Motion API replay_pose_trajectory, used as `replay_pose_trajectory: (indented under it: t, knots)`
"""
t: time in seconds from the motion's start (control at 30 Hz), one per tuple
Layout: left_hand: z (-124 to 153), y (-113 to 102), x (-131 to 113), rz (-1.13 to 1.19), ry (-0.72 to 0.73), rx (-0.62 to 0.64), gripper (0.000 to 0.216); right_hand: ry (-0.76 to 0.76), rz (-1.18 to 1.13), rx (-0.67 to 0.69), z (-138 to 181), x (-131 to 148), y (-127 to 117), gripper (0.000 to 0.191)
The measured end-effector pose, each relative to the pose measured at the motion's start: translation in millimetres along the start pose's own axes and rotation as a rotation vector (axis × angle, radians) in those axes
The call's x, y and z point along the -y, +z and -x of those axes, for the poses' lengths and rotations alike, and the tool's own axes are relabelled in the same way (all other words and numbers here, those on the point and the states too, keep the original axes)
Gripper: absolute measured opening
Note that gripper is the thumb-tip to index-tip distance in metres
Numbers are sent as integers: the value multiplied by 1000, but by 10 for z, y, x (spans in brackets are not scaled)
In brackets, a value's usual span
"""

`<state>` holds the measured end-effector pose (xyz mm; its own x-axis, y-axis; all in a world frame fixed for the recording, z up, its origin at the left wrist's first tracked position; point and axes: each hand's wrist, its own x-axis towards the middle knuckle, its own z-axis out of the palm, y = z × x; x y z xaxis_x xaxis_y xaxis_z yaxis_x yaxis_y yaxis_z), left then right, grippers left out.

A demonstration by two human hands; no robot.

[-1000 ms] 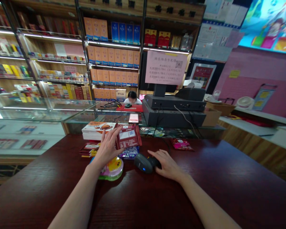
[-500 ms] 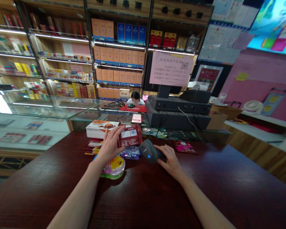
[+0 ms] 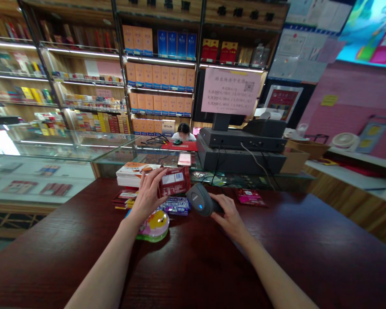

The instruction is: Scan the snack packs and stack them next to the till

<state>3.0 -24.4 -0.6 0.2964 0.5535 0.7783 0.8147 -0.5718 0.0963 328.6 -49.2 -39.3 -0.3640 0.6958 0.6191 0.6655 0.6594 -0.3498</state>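
My left hand (image 3: pixel 148 193) grips a dark red snack packet (image 3: pixel 175 182) by its left edge, with the white barcode label turned up toward me. In my right hand (image 3: pixel 229 214) is a dark grey barcode scanner (image 3: pixel 200 200), a blue light lit on it, its head close to the packet's lower right corner. Below my left hand rests a clear-lidded toy case (image 3: pixel 156 225) with a yellow figure and a green base. Blue-and-white packets (image 3: pixel 178 206) lie under the held packet. A white and orange box (image 3: pixel 128 176) stands behind my left hand, with red packets (image 3: pixel 124 198) in front of it.
A pink and dark red packet (image 3: pixel 249 197) lies right of the scanner on the dark wooden counter (image 3: pixel 193 274). Beyond are a glass display case (image 3: pixel 109 154) and a till (image 3: pixel 241 152) with trailing cables. Behind the case a person's head (image 3: pixel 183 128) shows before stocked shelves.
The red packet has tilted and shifted slightly left in my left hand. The scanner has risen a little and moved slightly left.
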Motion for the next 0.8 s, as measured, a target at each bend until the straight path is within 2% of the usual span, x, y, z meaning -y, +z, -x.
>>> replay_pose_trajectory:
  t: [0.17, 0.8]
  knots:
    - [0, -5, -5, -2, -6, -1, 93, 8, -17, 34, -16, 35, -6, 48]
    - [21, 40, 31, -29, 16, 4, 95, 2, -23, 23, -26, 85, -18, 46]
